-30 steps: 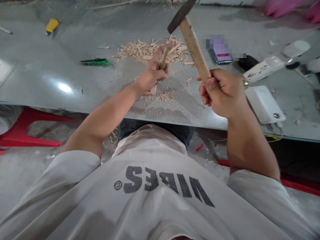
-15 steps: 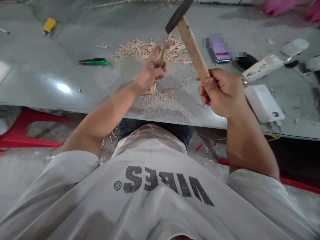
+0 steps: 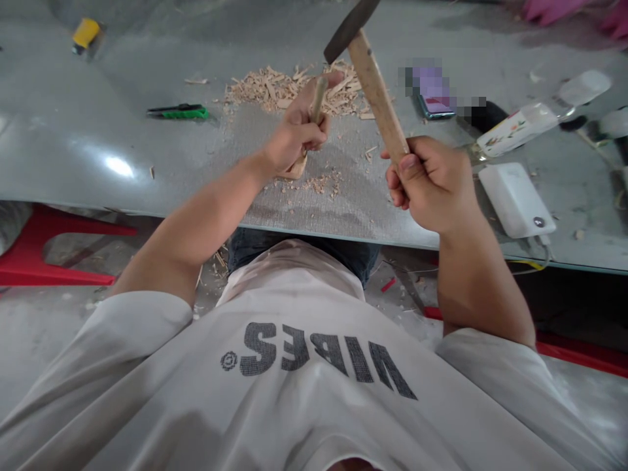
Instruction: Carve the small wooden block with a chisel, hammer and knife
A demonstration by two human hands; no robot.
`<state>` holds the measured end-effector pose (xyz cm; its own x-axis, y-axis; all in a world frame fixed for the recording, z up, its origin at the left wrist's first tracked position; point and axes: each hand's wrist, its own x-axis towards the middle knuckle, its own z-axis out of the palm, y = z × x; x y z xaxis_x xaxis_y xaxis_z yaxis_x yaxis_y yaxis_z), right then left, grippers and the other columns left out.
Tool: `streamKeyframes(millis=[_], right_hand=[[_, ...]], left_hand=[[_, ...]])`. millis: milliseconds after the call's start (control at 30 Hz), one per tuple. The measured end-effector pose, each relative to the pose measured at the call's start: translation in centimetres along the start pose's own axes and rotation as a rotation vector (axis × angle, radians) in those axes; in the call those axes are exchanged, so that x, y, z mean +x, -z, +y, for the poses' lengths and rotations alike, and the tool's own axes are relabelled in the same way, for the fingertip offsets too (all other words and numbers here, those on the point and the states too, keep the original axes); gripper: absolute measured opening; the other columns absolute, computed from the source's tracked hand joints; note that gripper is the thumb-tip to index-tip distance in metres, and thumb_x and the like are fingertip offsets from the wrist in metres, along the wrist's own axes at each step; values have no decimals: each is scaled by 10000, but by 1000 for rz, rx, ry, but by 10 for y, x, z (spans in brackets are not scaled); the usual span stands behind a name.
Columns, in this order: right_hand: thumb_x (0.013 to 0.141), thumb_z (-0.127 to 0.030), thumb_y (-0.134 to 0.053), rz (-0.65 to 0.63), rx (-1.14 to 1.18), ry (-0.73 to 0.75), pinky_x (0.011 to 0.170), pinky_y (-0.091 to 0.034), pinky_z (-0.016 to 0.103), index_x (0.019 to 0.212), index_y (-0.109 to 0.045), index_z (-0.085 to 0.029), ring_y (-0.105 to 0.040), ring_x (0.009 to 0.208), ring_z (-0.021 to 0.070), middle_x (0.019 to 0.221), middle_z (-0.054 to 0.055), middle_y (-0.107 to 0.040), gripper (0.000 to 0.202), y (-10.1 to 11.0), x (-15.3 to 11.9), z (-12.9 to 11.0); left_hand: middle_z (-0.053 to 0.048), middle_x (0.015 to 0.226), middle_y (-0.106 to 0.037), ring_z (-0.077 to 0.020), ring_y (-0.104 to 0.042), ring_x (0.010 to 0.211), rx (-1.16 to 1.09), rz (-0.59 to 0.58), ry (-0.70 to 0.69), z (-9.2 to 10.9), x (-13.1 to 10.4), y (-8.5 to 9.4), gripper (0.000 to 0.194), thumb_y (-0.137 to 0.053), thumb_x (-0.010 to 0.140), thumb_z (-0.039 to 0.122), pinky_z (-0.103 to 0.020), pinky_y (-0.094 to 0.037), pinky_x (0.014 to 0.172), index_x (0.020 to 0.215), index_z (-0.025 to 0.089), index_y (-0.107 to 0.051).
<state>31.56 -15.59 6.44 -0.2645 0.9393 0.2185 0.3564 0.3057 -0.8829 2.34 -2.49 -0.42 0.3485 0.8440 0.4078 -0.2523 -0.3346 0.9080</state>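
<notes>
My left hand [image 3: 297, 134] is closed around a chisel [image 3: 318, 99], whose pale rounded handle end points up; its lower end is hidden. Under that hand lies a small wooden piece [image 3: 294, 170], mostly covered by the fingers. My right hand [image 3: 434, 183] grips a hammer [image 3: 380, 95] low on its wooden handle. The dark hammer head is raised, just above and right of the chisel's top, and appears apart from it. Beyond my left hand spreads a heap of wood chips [image 3: 267, 88], and finer crumbs [image 3: 324, 183] lie near the wooden piece.
On the grey table [image 3: 196, 163] at left are a green utility knife [image 3: 179, 112] and a yellow tape measure [image 3: 86, 34]. At right sit a phone [image 3: 434, 95], a clear bottle [image 3: 520, 131] and a white power bank [image 3: 517, 199] with a cable. A red stool [image 3: 29, 252] stands below left.
The view has shifted slightly, so the table items sit a little differently in the picture. Both hands keep their holds, and the hammer stays raised near the chisel.
</notes>
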Motion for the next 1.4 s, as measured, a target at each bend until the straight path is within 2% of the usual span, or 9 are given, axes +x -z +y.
streamKeyframes(millis=[233, 400, 533, 700, 867, 1000, 1100, 1233, 1400], right_hand=[[1080, -1117, -749, -33, -97, 16, 516, -405, 395, 1044, -820, -362, -539, 585, 194, 799, 9, -703, 760, 8, 2, -17], [1148, -1063, -723, 11, -106, 50, 549, -351, 411, 1100, -793, -335, -528, 609, 181, 852, 26, -697, 732, 18, 11, -37], [1227, -893, -771, -158, -328, -79, 525, -380, 390, 893, -719, -290, -543, 580, 181, 753, 50, -664, 691, 29, 21, -51], [1304, -664, -764, -27, -237, 32, 526, -395, 375, 1043, -743, -297, -590, 603, 164, 853, 40, -706, 452, 28, 23, -67], [1297, -364, -743, -170, -454, -61, 499, -381, 343, 907, -717, -266, -528, 557, 143, 779, 41, -698, 402, 31, 26, -79], [1349, -448, -694, -21, -339, 57, 503, -376, 335, 1004, -686, -254, -554, 598, 132, 830, 31, -659, 396, 31, 23, -88], [1367, -450, -680, -54, -333, 77, 493, -380, 317, 1019, -662, -256, -552, 600, 119, 830, 26, -670, 399, 31, 22, -88], [1327, -310, -730, -106, -420, -49, 465, -366, 312, 887, -679, -253, -543, 550, 117, 761, 20, -667, 446, 29, 22, -85], [1333, -274, -626, -27, -324, -4, 534, -381, 358, 1035, -676, -285, -530, 592, 156, 813, -3, -643, 302, 20, 24, -90]], left_hand=[[43, 659, -409, -331, -493, 616, 109, 113, -8, -7, -1, -5, 1038, -740, 734, 415, -491, -378, 670, 1771, 444, -733], [60, 729, -404, -277, -506, 647, 97, 121, -3, -15, -1, 2, 921, -736, 779, 399, -441, -368, 709, 1698, 356, -690], [76, 749, -369, -244, -485, 642, 158, 118, -3, -12, -3, 4, 895, -702, 840, 388, -403, -355, 713, 1727, 336, -595], [63, 816, -412, -227, -611, 700, 223, 78, 8, -12, -4, 7, 871, -629, 905, 305, -357, -384, 758, 1771, 321, -545], [87, 672, -431, -229, -394, 581, 95, 153, -80, -32, 6, 3, 1044, -663, 736, 358, -420, -303, 622, 1777, 418, -610], [51, 626, -437, -309, -592, 639, 176, 96, 11, -28, 5, 5, 1040, -682, 842, 432, -477, -399, 652, 1881, 426, -633], [46, 647, -452, -307, -632, 651, 137, 49, -17, -24, 3, 6, 947, -708, 904, 486, -470, -416, 652, 1849, 434, -682], [75, 667, -474, -229, -483, 557, -56, 180, -94, -24, 2, 4, 926, -772, 783, 325, -401, -387, 577, 1704, 426, -775], [68, 703, -464, -220, -548, 617, -194, 237, 60, -5, -7, -4, 688, -751, 913, 102, -311, -455, 616, 1558, 334, -810]])
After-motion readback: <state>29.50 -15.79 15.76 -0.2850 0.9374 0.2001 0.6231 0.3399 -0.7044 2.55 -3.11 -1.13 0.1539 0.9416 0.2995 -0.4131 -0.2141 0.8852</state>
